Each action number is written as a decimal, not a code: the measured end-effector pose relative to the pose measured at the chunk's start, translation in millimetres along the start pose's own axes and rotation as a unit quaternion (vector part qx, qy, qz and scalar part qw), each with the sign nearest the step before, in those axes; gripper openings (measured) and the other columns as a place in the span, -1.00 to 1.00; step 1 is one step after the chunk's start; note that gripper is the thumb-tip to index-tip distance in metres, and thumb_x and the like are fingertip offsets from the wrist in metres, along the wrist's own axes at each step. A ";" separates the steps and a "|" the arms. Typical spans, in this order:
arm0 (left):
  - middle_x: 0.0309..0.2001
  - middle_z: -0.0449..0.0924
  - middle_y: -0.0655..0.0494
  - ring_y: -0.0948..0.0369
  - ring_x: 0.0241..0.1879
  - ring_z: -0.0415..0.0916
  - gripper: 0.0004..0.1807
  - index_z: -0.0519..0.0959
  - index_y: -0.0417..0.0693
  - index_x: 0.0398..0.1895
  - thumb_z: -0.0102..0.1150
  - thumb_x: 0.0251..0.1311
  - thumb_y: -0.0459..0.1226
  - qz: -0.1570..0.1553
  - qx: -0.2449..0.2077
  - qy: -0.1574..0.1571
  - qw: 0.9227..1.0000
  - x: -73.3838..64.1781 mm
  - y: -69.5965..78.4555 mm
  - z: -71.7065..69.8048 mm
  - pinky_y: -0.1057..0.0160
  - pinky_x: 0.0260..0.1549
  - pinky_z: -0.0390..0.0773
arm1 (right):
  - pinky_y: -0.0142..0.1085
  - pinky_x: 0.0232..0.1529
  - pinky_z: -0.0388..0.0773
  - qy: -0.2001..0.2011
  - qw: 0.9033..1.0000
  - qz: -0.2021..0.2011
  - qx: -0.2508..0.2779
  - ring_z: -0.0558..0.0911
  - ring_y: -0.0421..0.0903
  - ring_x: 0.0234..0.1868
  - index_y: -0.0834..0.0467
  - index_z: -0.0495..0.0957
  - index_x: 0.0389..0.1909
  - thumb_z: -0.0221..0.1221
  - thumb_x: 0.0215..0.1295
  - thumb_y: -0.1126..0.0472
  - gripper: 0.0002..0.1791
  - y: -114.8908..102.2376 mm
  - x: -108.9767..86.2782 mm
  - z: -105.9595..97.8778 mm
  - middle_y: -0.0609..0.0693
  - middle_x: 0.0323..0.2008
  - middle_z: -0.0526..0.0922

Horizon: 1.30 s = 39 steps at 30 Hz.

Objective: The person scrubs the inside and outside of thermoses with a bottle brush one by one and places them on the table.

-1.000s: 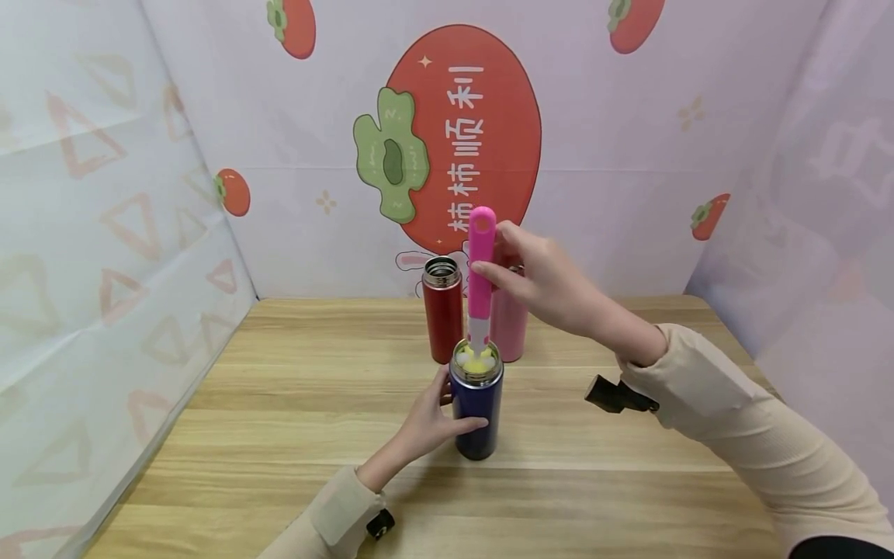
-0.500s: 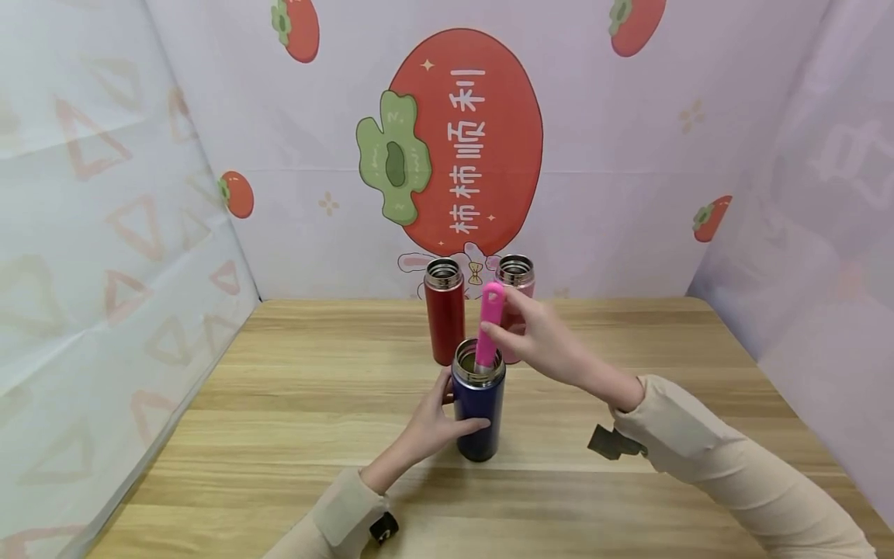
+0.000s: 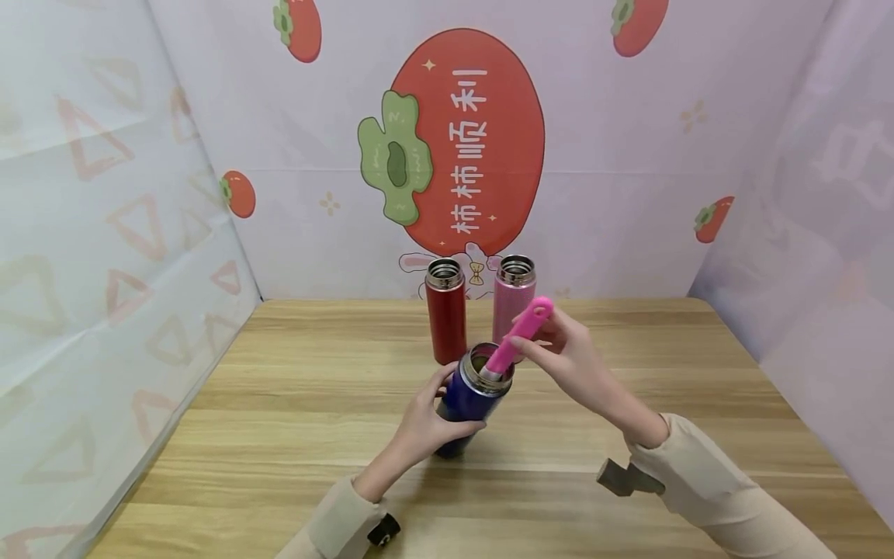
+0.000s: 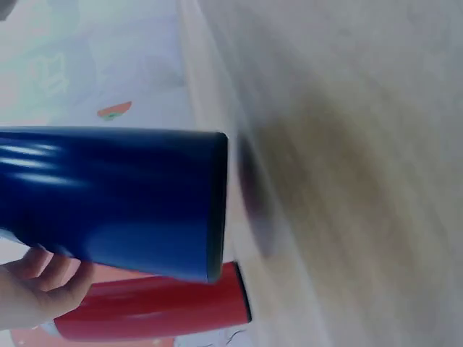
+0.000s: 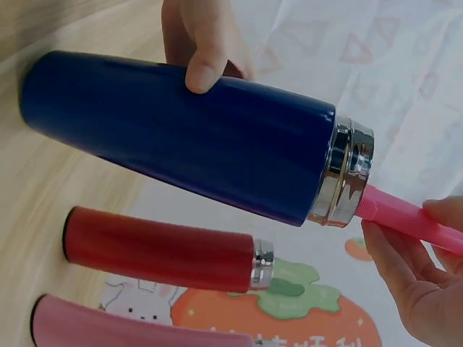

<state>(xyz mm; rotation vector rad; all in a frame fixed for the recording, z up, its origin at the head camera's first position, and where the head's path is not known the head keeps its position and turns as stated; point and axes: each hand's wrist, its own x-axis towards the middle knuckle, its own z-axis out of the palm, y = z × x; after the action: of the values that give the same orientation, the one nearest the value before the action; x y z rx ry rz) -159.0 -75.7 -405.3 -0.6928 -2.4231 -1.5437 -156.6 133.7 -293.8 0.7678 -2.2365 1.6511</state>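
My left hand (image 3: pixel 427 423) grips a dark blue thermos bottle (image 3: pixel 469 394) around its body. The bottle leans to the right, its metal mouth open, and in the left wrist view its base (image 4: pixel 217 210) stands over a shadow on the table. My right hand (image 3: pixel 571 361) pinches the pink handle (image 3: pixel 525 330) of a bottle brush between thumb and fingers. The brush slants into the bottle's mouth, and its head is hidden inside. In the right wrist view the handle (image 5: pixel 405 217) emerges from the steel neck (image 5: pixel 343 173).
Behind the blue bottle stand a red thermos bottle (image 3: pixel 447 322) and a pink one (image 3: pixel 513 301), both uncapped and upright. They sit on a wooden table (image 3: pixel 314 373). A printed cloth backdrop (image 3: pixel 615 171) rises behind the table, with cloth along both sides.
The brush has gone down into the blue bottle, hiding its yellow and white head. Since then, bottle and handle have tilted to the right, and my right hand has shifted right.
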 end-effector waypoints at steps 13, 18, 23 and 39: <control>-0.23 0.36 0.10 0.11 -0.21 0.47 -0.11 0.30 0.29 0.14 0.49 -0.44 -0.12 0.056 0.168 0.043 0.983 -11.3 19.1 -15.4 0.08 -0.26 0.50 | -0.30 -0.18 0.51 0.050 0.987 0.080 0.127 0.61 -0.14 -0.26 0.26 0.40 -0.18 0.09 0.17 0.37 -0.82 12.9 -27.7 -4.0 -0.05 -0.30 0.61; -0.26 0.35 0.06 0.14 -0.26 0.47 -0.10 0.31 0.20 0.14 0.49 -0.47 -0.09 0.104 0.224 0.057 0.967 -13.8 23.0 -18.8 0.12 -0.30 0.52 | -0.34 -0.13 0.48 0.061 0.978 0.113 0.162 0.63 -0.14 -0.26 0.19 0.44 -0.21 0.08 0.18 0.35 -0.85 16.5 -36.6 -3.5 -0.08 -0.32 0.64; -0.28 0.36 0.04 0.17 -0.32 0.45 -0.11 0.34 0.12 0.13 0.48 -0.48 -0.05 0.146 0.266 0.068 0.950 -16.4 24.1 -21.1 0.16 -0.31 0.51 | -0.21 -0.09 0.46 0.057 0.963 0.059 0.259 0.59 0.02 -0.15 0.35 0.36 -0.08 0.08 0.19 0.34 -0.71 81.6 -46.9 -6.2 0.17 -0.20 0.60; -0.26 0.40 -0.01 0.11 -0.31 0.46 -0.11 0.38 0.10 0.10 0.48 -0.51 -0.01 0.170 0.326 0.086 0.926 -22.5 20.3 -29.4 0.13 -0.37 0.49 | -0.04 -0.19 0.46 0.173 0.917 -0.008 0.359 0.58 0.10 -0.20 0.50 0.31 -0.04 0.02 0.15 0.51 -0.67 90.3 -55.6 -36.5 0.26 -0.20 0.54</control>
<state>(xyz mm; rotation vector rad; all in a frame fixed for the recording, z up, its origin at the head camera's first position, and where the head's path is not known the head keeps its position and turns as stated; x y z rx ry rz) -132.3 -101.2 -384.8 -0.7350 -2.3058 -0.5782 -164.2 202.0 -382.3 0.5608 -1.3621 2.4034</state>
